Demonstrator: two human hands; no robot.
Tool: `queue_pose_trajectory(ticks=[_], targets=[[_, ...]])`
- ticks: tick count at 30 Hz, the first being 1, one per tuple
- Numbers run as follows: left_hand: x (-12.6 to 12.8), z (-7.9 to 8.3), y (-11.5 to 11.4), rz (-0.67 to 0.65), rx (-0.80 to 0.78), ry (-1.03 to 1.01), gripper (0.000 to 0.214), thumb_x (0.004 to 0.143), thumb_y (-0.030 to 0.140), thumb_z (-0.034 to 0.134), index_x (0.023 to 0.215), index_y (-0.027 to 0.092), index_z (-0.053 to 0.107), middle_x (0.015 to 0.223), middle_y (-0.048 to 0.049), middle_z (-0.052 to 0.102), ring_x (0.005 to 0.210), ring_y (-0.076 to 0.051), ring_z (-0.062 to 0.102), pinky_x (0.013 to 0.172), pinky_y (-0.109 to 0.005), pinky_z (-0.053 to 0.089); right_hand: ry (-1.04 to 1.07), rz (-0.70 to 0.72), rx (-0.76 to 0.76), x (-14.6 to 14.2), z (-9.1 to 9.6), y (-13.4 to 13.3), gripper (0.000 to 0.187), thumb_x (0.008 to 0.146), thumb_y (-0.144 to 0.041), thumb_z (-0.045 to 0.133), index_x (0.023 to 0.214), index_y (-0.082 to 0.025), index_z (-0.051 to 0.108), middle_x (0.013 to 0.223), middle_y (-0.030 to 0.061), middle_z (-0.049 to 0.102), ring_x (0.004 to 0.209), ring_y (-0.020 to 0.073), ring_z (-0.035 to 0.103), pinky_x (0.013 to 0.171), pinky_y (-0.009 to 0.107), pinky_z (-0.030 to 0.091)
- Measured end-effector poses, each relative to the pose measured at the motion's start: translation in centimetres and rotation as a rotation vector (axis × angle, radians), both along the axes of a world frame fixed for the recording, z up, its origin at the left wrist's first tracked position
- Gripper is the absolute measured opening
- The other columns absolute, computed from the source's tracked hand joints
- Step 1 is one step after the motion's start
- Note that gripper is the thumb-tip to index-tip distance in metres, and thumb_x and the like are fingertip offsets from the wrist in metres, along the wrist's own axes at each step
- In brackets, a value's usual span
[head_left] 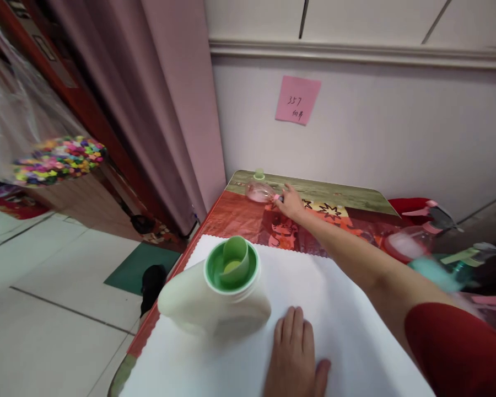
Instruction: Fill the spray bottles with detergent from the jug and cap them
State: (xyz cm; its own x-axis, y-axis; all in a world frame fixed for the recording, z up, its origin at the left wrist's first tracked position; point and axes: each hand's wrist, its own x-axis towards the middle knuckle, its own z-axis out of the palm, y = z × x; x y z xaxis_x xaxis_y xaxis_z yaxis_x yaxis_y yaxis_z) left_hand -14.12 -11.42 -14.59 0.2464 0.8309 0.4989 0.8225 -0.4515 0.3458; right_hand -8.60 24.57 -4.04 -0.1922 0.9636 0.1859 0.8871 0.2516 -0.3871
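Two bare hands are at work over a low table (231,216) with a red, cartoon-printed cover. The right hand (291,203) is stretched out to the far end, its arm running back to a red sleeve (458,353) at the near right. Its fingers (281,198) are drawn together around the pink neck of a small clear bottle (259,192), which lies on its side at the far left of the tabletop with a faint pink tint inside. A small green cap (259,175) sits just beyond the bottle.

The left hand (294,357) rests palm down at the near edge, fingers straight and close together, thumb out to the right, gripping nothing. It lies flat on a white cloth (347,309) spread over the near half of the table. Just left of it, on the same cloth, stands a white jug (206,306) with an open green mouth (its lid is off).

To the right, blurred, stand a pink-triggered spray bottle (417,234) and a teal spray bottle (450,270). A pink note (297,99) is stuck on the far wall, and a mauve curtain (165,110) hangs at the left.
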Motion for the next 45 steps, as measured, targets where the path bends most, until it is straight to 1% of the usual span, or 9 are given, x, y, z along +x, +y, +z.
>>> queue_pose_trajectory(ticks=[12,15,19,22,26,32,38,41,45], targets=[[0.7,5.7,-0.6,0.03,-0.01,-0.552,0.099,0.082,0.03,0.079,0.161,0.029,0.02,0.167,-0.0227,0.027,0.154,-0.041,0.03,0.115,-0.065,0.04,-0.14,0.383,0.197,17.7,10.8,-22.0,0.018,0.081,-0.039,0.069,0.091,-0.028,0.077,0.144,0.0081,0.065,0.122,0.035,0.067,0.091,0.05,0.06],[2.1,8.2,-0.1,0.026,-0.24,-0.951,0.12,0.065,0.045,0.092,0.16,0.033,0.019,0.17,-0.0211,0.013,0.154,-0.044,0.026,0.111,-0.062,0.045,-0.129,0.562,0.099,19.1,13.0,-25.3,0.013,0.073,-0.031,0.074,0.084,-0.028,0.078,0.144,0.0071,0.065,0.134,0.0365,0.059,0.117,0.062,0.04],[3.4,11.1,-0.2,-0.074,-0.758,-1.445,0.09,0.069,0.051,0.088,0.144,0.026,0.044,0.152,-0.019,0.042,0.134,-0.039,0.053,0.094,-0.052,0.059,-0.107,0.639,-0.006,18.9,16.0,-27.9,0.007,0.075,-0.03,0.075,0.081,-0.027,0.077,0.148,0.0041,0.061,0.143,0.0355,0.052,0.126,0.066,0.021],[3.8,12.4,-0.9,-0.068,-0.917,-1.666,0.07,0.071,0.045,0.087,0.128,0.024,0.053,0.13,-0.0126,0.055,0.103,-0.026,0.065,0.075,-0.047,0.064,0.079,0.532,0.096,18.8,16.2,-29.1,0.022,0.076,-0.036,0.079,0.098,-0.03,0.078,0.151,0.0026,0.059,0.148,0.0365,0.046,0.125,0.067,0.021],[4.1,13.3,-1.8,0.057,-0.769,-1.813,0.063,0.073,0.048,0.086,0.121,0.023,0.055,0.104,-0.004,0.058,0.08,-0.015,0.059,0.066,-0.038,0.064,0.75,0.147,0.325,17.9,11.9,-30.9,0.047,0.085,-0.05,0.073,0.128,-0.031,0.065,0.149,0.0082,0.059,0.14,0.0316,0.055,0.117,0.057,0.042],[4.5,12.8,-2.7,0.052,-0.545,-1.471,0.076,0.074,0.049,0.085,0.134,0.025,0.045,0.127,-0.011,0.056,0.105,-0.025,0.065,0.073,-0.041,0.064,1.469,0.027,-0.289,13.4,5.2,-33.0,0.064,0.066,-0.064,0.086,0.111,-0.022,0.068,0.122,0.012,0.076,0.114,0.0317,0.071,0.097,0.045,0.056],[3.8,10.3,-3.8,-0.042,0.152,-0.552,0.107,0.069,0.041,0.092,0.154,0.028,0.029,0.156,-0.0232,0.037,0.142,-0.041,0.046,0.098,-0.054,0.057,1.982,-0.232,-0.473,12.7,6.4,-31.9,0.057,0.063,-0.058,0.092,0.055,-0.023,0.047,0.067,-0.0004,0.072,0.076,0.0196,0.073,0.081,0.034,0.058],[3.2,10.5,-3.8,-0.137,0.528,-0.128,0.082,0.081,0.011,0.078,0.15,0.031,0.039,0.159,-0.0177,0.037,0.15,-0.041,0.036,0.108,-0.063,0.049,2.058,-0.28,-0.575,13.1,6.7,-32.1,0.058,0.065,-0.054,0.092,0.051,-0.024,0.045,0.061,-0.0019,0.069,0.071,0.018,0.072,0.077,0.033,0.058],[2.9,11.5,-3.8,-0.205,0.534,-0.132,0.068,0.084,0.012,0.073,0.144,0.027,0.047,0.148,-0.0159,0.051,0.144,-0.037,0.044,0.109,-0.059,0.049,2.061,-0.265,-0.594,13.4,6.8,-33.2,0.061,0.067,-0.057,0.09,0.049,-0.024,0.043,0.059,-0.0023,0.067,0.072,0.0171,0.071,0.078,0.031,0.056]])
